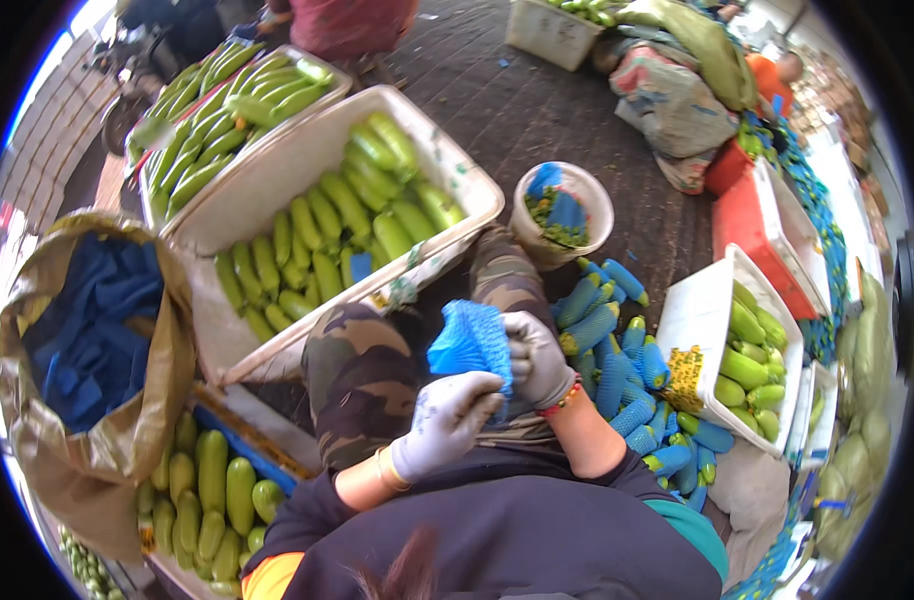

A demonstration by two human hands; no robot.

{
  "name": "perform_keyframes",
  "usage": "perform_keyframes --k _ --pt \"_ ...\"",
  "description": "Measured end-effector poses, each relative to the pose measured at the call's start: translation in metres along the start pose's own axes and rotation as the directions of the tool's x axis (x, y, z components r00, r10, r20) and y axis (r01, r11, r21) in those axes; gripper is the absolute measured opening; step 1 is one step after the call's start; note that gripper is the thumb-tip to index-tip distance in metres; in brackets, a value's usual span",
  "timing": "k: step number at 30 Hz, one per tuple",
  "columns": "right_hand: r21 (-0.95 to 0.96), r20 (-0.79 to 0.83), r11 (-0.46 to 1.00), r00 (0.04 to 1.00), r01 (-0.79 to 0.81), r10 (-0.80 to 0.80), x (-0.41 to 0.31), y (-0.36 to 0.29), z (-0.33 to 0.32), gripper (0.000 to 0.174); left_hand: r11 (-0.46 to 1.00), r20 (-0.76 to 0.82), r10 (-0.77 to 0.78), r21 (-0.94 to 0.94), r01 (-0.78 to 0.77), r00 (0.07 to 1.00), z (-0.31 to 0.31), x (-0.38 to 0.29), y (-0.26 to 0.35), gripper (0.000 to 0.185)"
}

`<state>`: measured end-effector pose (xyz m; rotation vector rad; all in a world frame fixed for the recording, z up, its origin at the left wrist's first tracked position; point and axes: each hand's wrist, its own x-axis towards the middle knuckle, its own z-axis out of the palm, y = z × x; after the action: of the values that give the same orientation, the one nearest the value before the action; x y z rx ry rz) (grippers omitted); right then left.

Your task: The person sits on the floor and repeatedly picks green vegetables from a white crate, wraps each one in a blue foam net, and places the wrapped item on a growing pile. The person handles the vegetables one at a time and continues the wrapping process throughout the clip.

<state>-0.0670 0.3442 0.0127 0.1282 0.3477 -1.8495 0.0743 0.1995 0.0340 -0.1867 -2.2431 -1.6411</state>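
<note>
My left hand (443,421), in a pale work glove, pinches the lower edge of a blue foam net sleeve (468,341). On the sleeve's other side, my gloved right hand (538,361) grips it with curled fingers. The sleeve bunches up above my lap; whether anything is inside it cannot be told. Ahead of my hands, a large white plastic crate (224,202) holds rows of bare green zucchini (325,225). To the right of my right hand lies a pile of zucchini in blue net sleeves (618,375).
An open brown sack (89,457) of blue sleeves stands at left, above a crate of zucchini (209,495). A white bucket (520,217) with scraps sits ahead. At right are a white crate (682,307) of zucchini and a red-sided box (749,225). Other people sit farther off.
</note>
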Motion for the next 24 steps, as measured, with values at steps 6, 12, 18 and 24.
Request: perform_keyframes --k 6,12,18,24 --pt "-0.847 -0.002 0.468 0.879 0.252 -0.476 0.064 0.021 -0.033 0.034 0.987 0.158 0.155 -0.074 -0.145 0.975 -0.031 0.044 -0.009 0.03" --pt "-0.81 0.476 -0.491 0.848 0.32 -0.232 0.083 0.008 -0.023 0.041 0.67 -0.275 -0.209 0.658 0.342 0.938 -0.189 0.143 -0.257 0.031" --pt "-0.938 0.347 -0.084 0.891 0.337 -0.295 0.09 0.019 -0.066 0.044 0.118 -0.433 -0.706 0.707 0.697 0.56 -0.317 0.15 -0.553 0.031" --pt "-0.789 0.614 -0.397 0.634 0.47 -0.47 0.102 0.052 -0.106 0.036 0.167 -0.284 -0.944 0.017 0.986 0.165 -0.327 0.155 -0.558 0.024"
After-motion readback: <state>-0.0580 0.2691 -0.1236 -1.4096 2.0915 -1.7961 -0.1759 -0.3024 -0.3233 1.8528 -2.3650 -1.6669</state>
